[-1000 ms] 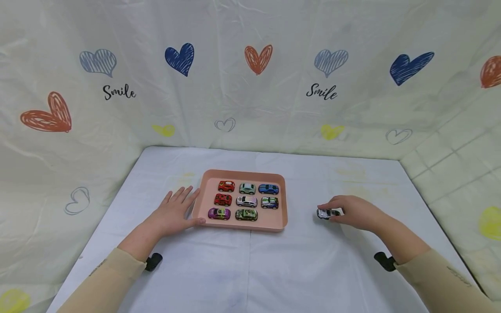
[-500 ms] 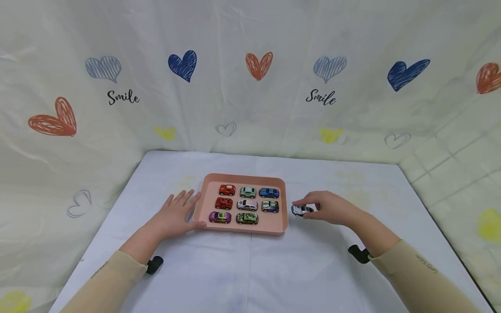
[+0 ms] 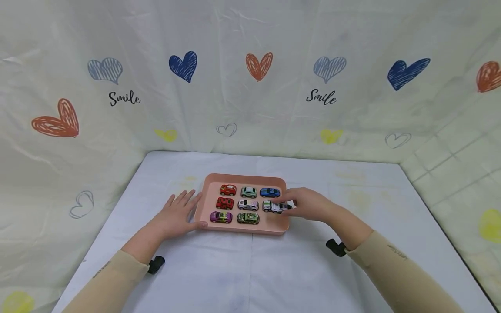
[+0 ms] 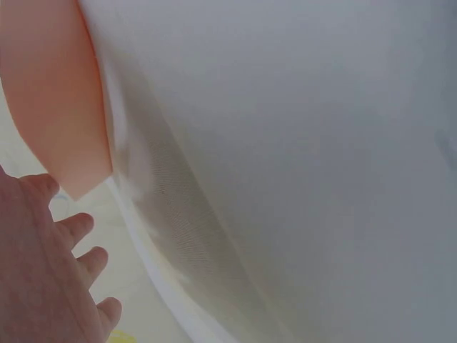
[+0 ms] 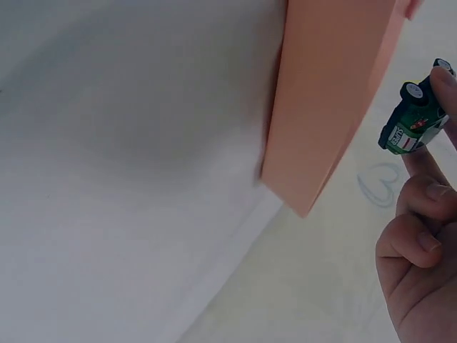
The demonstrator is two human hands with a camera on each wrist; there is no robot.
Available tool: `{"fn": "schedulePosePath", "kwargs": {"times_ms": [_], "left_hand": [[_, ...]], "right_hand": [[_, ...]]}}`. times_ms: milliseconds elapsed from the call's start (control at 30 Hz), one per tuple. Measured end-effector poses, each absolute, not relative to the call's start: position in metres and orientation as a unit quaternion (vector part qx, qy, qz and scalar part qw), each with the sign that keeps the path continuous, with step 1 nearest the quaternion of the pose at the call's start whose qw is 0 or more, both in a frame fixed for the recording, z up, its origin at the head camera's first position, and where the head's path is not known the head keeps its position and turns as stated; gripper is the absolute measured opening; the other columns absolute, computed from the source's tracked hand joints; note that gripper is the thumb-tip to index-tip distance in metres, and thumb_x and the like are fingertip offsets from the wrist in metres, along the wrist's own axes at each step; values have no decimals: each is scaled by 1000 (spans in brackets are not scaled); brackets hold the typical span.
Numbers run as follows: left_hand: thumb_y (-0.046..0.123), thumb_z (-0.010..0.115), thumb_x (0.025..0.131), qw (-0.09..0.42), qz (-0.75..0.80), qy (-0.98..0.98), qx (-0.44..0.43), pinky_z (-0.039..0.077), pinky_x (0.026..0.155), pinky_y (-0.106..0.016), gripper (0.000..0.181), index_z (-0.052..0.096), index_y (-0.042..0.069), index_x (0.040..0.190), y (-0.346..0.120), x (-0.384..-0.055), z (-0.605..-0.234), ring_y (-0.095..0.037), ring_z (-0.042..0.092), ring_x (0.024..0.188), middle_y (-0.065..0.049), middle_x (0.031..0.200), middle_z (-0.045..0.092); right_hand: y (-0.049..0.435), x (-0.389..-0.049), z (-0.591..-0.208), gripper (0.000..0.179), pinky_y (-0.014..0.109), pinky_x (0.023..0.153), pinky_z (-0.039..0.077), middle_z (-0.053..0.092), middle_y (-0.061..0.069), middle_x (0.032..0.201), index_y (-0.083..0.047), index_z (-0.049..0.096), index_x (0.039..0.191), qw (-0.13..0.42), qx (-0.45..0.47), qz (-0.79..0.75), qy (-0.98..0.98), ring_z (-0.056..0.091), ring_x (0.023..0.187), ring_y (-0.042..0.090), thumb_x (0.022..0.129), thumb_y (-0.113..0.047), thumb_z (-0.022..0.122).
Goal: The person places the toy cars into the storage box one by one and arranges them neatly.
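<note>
Above the right edge of a pink tray (image 3: 227,228), my right hand (image 3: 311,205) pinches a small toy car (image 5: 414,121) between thumb and finger. From the head it looks white and black; the right wrist view shows a dark green end with lettering. It partly overlaps a white-and-green toy car (image 3: 269,206) in the tray. Several other cars lie there in rows, among them a blue car (image 3: 270,192), a purple car (image 3: 221,217) and a camouflage-green car (image 3: 248,218). My left hand (image 3: 178,218) rests at the tray's left rim, fingers spread.
A white cloth covers the table (image 3: 250,269) around the tray. Behind it rises a pale curtain (image 3: 289,108) printed with hearts and "Smile". Inside the tray, bare pink floor shows at the front right corner.
My right hand has carried the toy car leftward from the table on the right to over the tray's right side. My left hand has stayed at the left rim.
</note>
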State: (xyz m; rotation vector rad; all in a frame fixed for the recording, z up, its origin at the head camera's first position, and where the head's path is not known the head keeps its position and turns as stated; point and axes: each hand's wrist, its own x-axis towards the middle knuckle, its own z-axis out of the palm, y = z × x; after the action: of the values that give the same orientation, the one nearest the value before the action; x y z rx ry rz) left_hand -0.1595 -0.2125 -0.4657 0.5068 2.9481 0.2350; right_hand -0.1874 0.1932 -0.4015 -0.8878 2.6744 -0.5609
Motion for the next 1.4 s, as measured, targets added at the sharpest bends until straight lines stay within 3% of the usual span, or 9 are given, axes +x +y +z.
{"fn": "schedulePosePath", "kwargs": {"times_ms": [67, 167, 667, 800, 1033, 1400], "left_hand": [[90, 39, 78, 68, 80, 980, 169, 7, 118, -62, 112, 19, 16, 160, -213, -160, -469, -40, 14, 149, -16, 163, 20], [89, 40, 78, 66, 84, 980, 169, 7, 118, -63, 112, 20, 16, 160, -213, -162, -472, -40, 14, 149, -16, 163, 20], [91, 39, 76, 66, 72, 981, 167, 8, 119, -62, 113, 18, 18, 160, -212, -164, -474, -38, 13, 150, -13, 164, 20], [91, 37, 77, 69, 69, 981, 167, 8, 119, -61, 113, 18, 18, 160, -211, -164, -473, -38, 13, 150, -13, 164, 19], [86, 46, 79, 67, 80, 980, 170, 9, 118, -63, 111, 22, 12, 159, -207, -158, -462, -42, 15, 149, -18, 162, 21], [90, 39, 77, 63, 77, 980, 173, 7, 119, -61, 113, 19, 16, 160, -210, -161, -472, -39, 14, 150, -15, 164, 20]], "right_hand": [[187, -187, -403, 43, 35, 86, 51, 66, -9, 123, -30, 69, 128, 138, -304, -179, 926, 60, 106, 11, 87, -24, 78], [179, -186, -407, 41, 36, 88, 52, 67, -10, 119, -31, 70, 127, 147, -302, -146, 931, 61, 106, 11, 87, -25, 77], [161, -184, -435, 36, 33, 83, 50, 69, -13, 101, -34, 75, 117, 120, -334, -38, 934, 56, 85, 8, 82, -29, 81], [159, -183, -436, 35, 35, 84, 50, 70, -13, 99, -34, 75, 116, 104, -336, -25, 936, 57, 85, 7, 82, -30, 81], [158, -182, -439, 34, 35, 81, 48, 69, -14, 96, -35, 75, 117, 94, -336, -4, 937, 54, 81, 6, 83, -32, 80], [160, -178, -435, 36, 33, 79, 45, 70, -14, 97, -32, 74, 119, 82, -345, -22, 935, 57, 84, 5, 83, -35, 80]]}}
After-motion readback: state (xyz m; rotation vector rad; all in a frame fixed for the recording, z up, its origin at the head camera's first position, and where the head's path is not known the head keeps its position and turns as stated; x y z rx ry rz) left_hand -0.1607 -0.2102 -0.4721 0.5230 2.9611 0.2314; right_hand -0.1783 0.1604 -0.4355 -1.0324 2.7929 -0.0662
